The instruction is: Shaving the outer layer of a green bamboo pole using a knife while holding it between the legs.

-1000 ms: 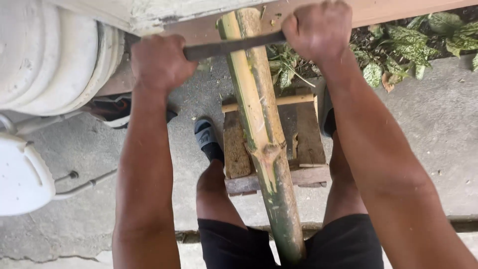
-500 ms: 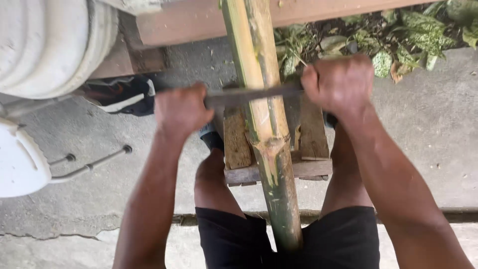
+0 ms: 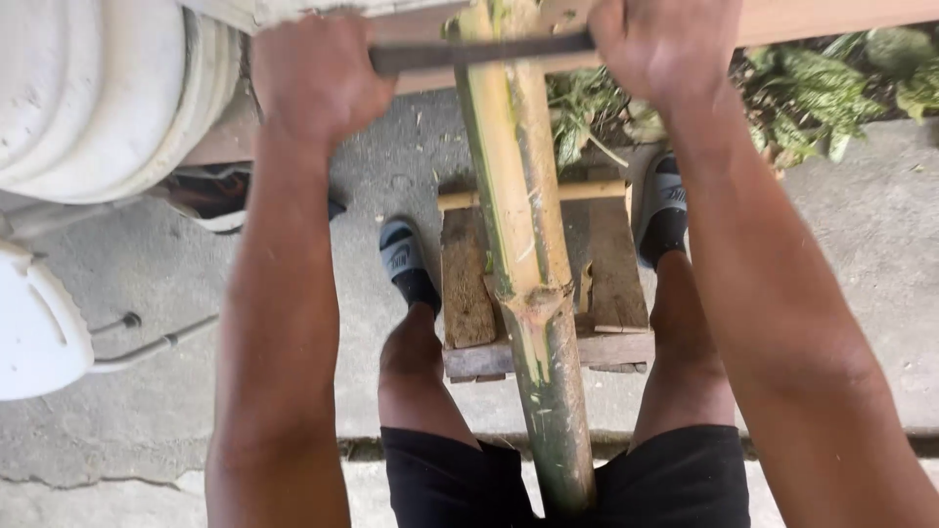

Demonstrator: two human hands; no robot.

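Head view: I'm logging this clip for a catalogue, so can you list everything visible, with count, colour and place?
bamboo pole: one, green and yellow, runs down the middle between the legs
dark blade: one, blackish, laid across the pole at the top, gripped at both ends
wooden stool: one, brown, under the pole
wooden plank: one, reddish brown, along the top edge
white drum: one, ribbed, top left
white plastic chair: one, left edge, partly seen
leafy plants: a patch, green, top right
concrete floor: grey, cracked
sandals: two, black and grey, either side of the stool
shorts: black, bottom
left hand: closed on the blade's left end
right hand: closed on its right end
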